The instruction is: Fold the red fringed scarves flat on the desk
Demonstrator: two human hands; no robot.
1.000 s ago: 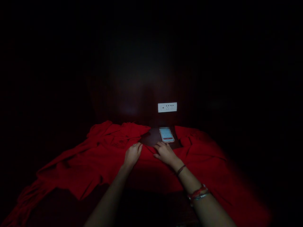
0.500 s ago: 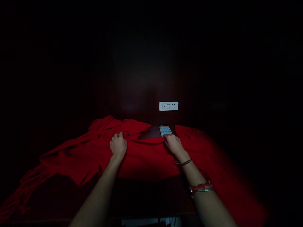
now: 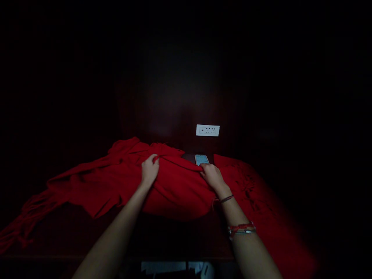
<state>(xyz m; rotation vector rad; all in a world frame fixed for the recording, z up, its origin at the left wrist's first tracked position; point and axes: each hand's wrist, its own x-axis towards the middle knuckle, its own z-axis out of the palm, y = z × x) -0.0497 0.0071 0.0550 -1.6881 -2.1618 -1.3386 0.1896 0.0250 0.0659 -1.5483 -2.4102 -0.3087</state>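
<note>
A red fringed scarf [image 3: 177, 190] spreads across a dark table, bunched at the back left. My left hand [image 3: 150, 169] is closed on its upper edge. On the same edge, farther right, my right hand [image 3: 213, 176] grips the cloth with fingers curled over it. Between the two hands the edge is raised and slopes down to the right. Just beyond my right hand lies a phone [image 3: 201, 159] with a lit screen, its near end hidden by that hand. Loose fringe [image 3: 35, 211] hangs at the far left.
A white socket plate [image 3: 207, 130] is on the dark wall behind the table. More red cloth [image 3: 279, 228] extends down the right side. Pale objects [image 3: 164, 267] show below the table's front edge. The surroundings are very dark.
My left hand has moved up and slightly right, lifting the scarf's edge with it. The cloth between my hands now covers more of the gap near the phone. My right hand has barely moved.
</note>
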